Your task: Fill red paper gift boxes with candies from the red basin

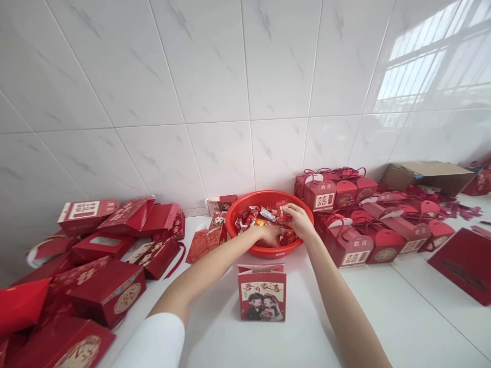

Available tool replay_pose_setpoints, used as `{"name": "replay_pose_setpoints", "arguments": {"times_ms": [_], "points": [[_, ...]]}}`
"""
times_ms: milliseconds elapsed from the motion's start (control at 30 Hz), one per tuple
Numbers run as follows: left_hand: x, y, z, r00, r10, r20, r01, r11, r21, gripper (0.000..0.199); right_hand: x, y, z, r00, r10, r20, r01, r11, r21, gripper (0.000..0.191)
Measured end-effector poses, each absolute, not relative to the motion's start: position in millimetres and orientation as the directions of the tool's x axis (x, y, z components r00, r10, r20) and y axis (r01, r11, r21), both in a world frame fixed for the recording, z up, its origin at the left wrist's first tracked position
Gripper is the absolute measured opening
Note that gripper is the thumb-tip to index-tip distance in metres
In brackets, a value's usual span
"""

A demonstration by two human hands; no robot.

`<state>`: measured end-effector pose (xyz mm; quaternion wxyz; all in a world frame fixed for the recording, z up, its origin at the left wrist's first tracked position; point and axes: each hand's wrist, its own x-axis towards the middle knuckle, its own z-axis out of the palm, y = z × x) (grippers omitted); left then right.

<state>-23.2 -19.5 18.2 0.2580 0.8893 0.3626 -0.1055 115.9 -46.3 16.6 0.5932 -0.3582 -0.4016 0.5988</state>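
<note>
A red plastic basket holds wrapped candies in red, silver and yellow. My right hand is over the basket's right side, its fingers closed on a small red candy packet. Lower in the same basket, my left hand reaches among the sweets; its fingertips are mostly hidden, so I cannot make out its grip. Just in front of the basket stands an upright red gift bag with a cartoon couple printed on it, its top open.
Red boxes lie in a loose pile at the left. Red handled gift boxes stand in rows at the right, near a cardboard box. Flat red bags lie left of the basket. A tiled wall rises behind.
</note>
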Motion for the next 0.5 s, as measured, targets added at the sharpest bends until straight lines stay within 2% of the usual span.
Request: {"name": "replay_pose_setpoints", "arguments": {"times_ms": [200,333,500], "points": [[-14,-13,12,0.693,0.666,-0.277,0.71,-0.564,0.422,0.045,117,-46,18,0.053,0.998,0.043,-0.465,0.063,-0.883,0.029],[-33,-4,16,0.643,0.756,-0.125,0.675,-0.481,0.559,0.041,118,-46,20,0.081,0.996,0.047,-0.486,0.081,-0.87,0.027],[-55,-2,22,0.559,0.829,0.024,0.522,-0.374,0.767,0.036,117,-48,22,0.091,0.995,0.038,-0.496,0.078,-0.865,0.026]]}}
